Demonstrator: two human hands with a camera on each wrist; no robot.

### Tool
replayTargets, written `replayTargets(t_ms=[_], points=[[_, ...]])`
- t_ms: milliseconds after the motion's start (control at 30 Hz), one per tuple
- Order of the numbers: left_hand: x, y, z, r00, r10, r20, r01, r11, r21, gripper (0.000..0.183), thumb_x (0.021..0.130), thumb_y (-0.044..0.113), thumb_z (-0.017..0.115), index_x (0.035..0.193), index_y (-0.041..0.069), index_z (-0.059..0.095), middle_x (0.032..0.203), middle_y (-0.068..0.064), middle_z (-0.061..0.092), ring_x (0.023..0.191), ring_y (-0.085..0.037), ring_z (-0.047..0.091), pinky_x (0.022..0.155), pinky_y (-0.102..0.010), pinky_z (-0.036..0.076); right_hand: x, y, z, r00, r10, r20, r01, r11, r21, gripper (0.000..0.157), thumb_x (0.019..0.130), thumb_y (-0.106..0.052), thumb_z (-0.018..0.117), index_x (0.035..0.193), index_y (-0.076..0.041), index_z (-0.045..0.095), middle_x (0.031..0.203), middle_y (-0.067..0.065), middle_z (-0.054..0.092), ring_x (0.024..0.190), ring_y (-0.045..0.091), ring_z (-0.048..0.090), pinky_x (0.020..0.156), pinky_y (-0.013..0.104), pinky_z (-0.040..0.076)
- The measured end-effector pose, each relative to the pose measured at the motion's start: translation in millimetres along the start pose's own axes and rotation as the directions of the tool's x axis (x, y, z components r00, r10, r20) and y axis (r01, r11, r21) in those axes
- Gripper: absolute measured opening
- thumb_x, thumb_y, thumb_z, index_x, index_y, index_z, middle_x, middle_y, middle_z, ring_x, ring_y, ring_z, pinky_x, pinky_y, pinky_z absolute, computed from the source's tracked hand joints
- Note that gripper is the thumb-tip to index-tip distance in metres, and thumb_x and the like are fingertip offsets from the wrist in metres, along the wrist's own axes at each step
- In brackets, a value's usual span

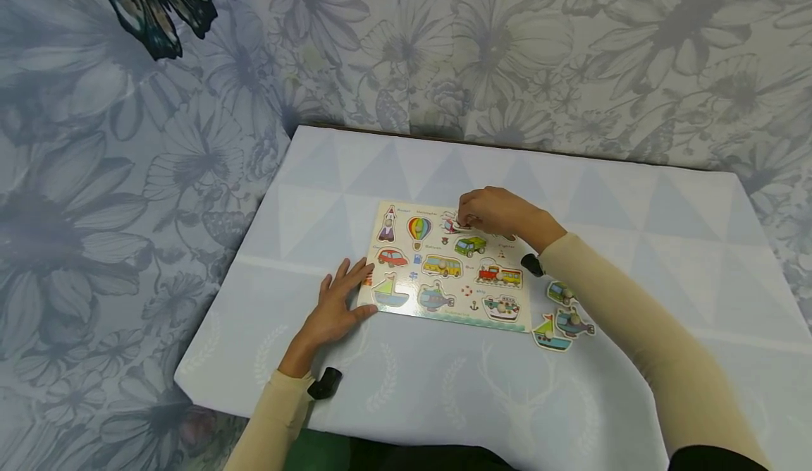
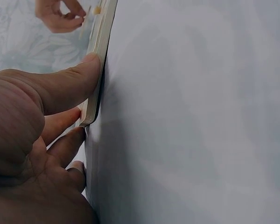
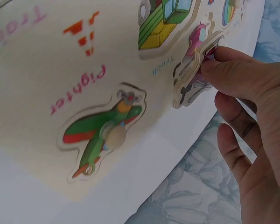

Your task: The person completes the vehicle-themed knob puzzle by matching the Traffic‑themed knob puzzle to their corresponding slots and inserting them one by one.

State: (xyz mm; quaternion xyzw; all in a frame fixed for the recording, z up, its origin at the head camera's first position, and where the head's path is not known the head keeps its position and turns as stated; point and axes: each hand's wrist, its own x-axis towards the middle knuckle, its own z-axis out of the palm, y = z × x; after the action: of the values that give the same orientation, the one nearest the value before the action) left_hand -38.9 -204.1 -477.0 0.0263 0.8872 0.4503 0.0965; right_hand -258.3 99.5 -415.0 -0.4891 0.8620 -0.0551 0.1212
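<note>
A wooden puzzle board (image 1: 462,312) printed with vehicles lies on the table. At its left edge my left hand (image 1: 336,307) rests with spread fingers, the thumb (image 2: 77,86) against the board's near side. My right hand (image 1: 500,211) is over the board's far edge. Between thumb and fingertips it pinches a helicopter puzzle piece (image 3: 192,77), which stands tilted over the helicopter's place. How far the piece sits in its recess I cannot tell. Close to that hand, a green fighter plane piece (image 3: 91,140) with a round knob lies in the board.
Right of the board lie a loose sailboat piece (image 1: 550,337), a submarine piece (image 1: 574,323) and a green vehicle piece (image 1: 560,292), partly behind the right forearm. A pale patterned cloth (image 1: 412,386) covers the table. A flower-printed wall covering (image 1: 412,55) rises behind it.
</note>
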Motion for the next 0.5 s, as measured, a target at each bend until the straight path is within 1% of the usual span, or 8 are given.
replayTargets(t_ms=[67,233,333,500], points=[[0.2,-0.1,-0.2,1.0,0.002,-0.001,-0.002,1.0,-0.002,0.08,0.085,0.01,0.078,0.154,0.009,0.039,0.164,-0.015,0.027,0.155,-0.04,0.002,0.119,-0.063,-0.007,5.2,-1.1,3.2,1.0,0.0,0.002,0.0,1.0,-0.002,0.015,0.093,-0.007,0.07,0.097,-0.019,0.077,0.107,-0.001,0.07,0.099,0.021,0.068,0.104,0.052,0.047],[-0.2,-0.1,-0.6,1.0,0.004,-0.004,-0.004,1.0,-0.006,0.079,0.085,0.01,0.078,0.154,0.009,0.04,0.164,-0.015,0.027,0.155,-0.04,0.002,0.119,-0.063,-0.007,16.2,-3.5,8.7,1.0,-0.018,0.01,0.018,1.0,-0.003,0.013,0.093,-0.007,0.069,0.096,-0.018,0.076,0.106,0.0,0.069,0.097,0.02,0.067,0.094,0.044,0.053],[0.1,-0.8,0.3,1.0,0.013,-0.01,-0.013,1.0,-0.004,0.078,0.085,0.009,0.078,0.153,0.008,0.04,0.164,-0.016,0.028,0.155,-0.041,0.003,0.119,-0.064,-0.007,19.6,-6.1,10.2,1.0,-0.016,0.026,0.016,1.0,0.0,0.013,0.094,-0.007,0.069,0.097,-0.018,0.076,0.108,0.0,0.069,0.099,0.021,0.067,0.094,0.043,0.052],[-0.2,-1.4,0.6,1.0,0.02,-0.02,-0.02,1.0,0.002,0.078,0.085,0.009,0.078,0.153,0.008,0.041,0.163,-0.017,0.029,0.155,-0.042,0.004,0.118,-0.065,-0.006,21.8,-10.7,10.6,0.999,-0.01,0.039,0.01,1.0,-0.005,0.013,0.094,-0.008,0.068,0.097,-0.018,0.076,0.11,-0.001,0.069,0.1,0.021,0.066,0.096,0.044,0.05]])
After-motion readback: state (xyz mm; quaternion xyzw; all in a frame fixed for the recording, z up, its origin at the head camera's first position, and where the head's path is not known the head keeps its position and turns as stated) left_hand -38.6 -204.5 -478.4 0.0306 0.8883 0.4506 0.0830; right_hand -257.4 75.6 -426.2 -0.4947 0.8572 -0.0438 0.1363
